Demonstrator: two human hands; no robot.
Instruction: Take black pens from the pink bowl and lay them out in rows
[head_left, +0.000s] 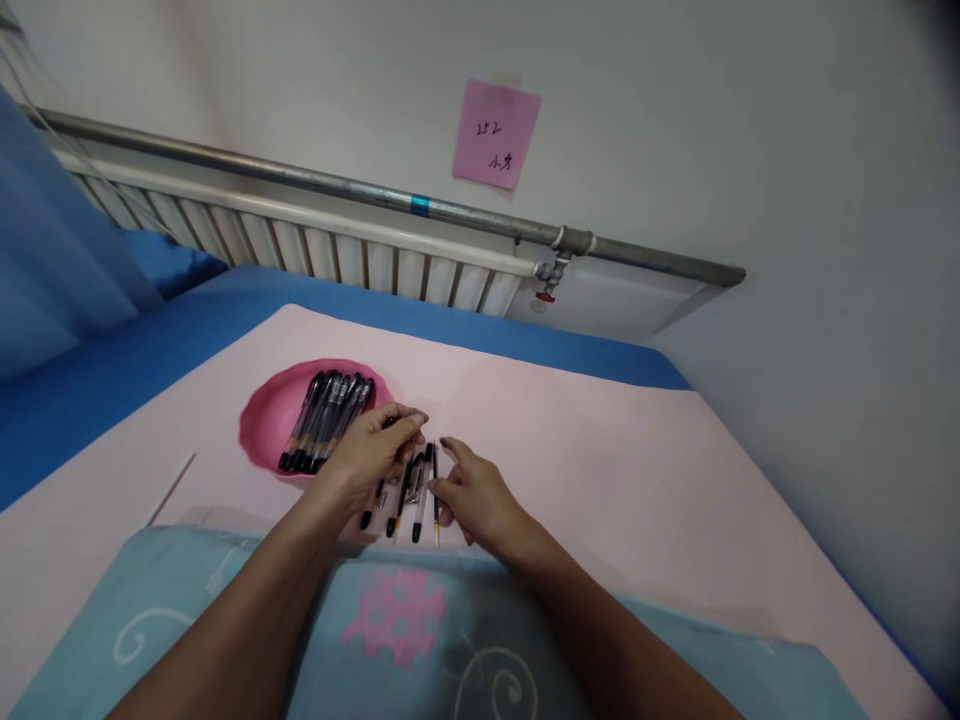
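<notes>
Several black-capped clear pens (421,505) and loose pen parts lie side by side on the pink mat, between my two hands. My left hand (379,440) is over their upper ends, thumb and fingers pinched together; a small dark bit shows by the fingers, too small to name. My right hand (476,495) is at the right end of the row, index finger stretched out and apart from the thumb. Close beside its fingers lies a thin dark ink refill (436,500) with a yellowish lower part. To the left, a pink oval basket (259,425) holds several black-capped pens (326,420).
A thin white stick (171,488) lies left on the pink mat (600,470). A teal patterned cloth (405,640) covers the near edge. Behind stand a white radiator (337,250), a metal pipe (300,180) and a red-handled valve (545,297). A blue curtain (60,240) hangs left.
</notes>
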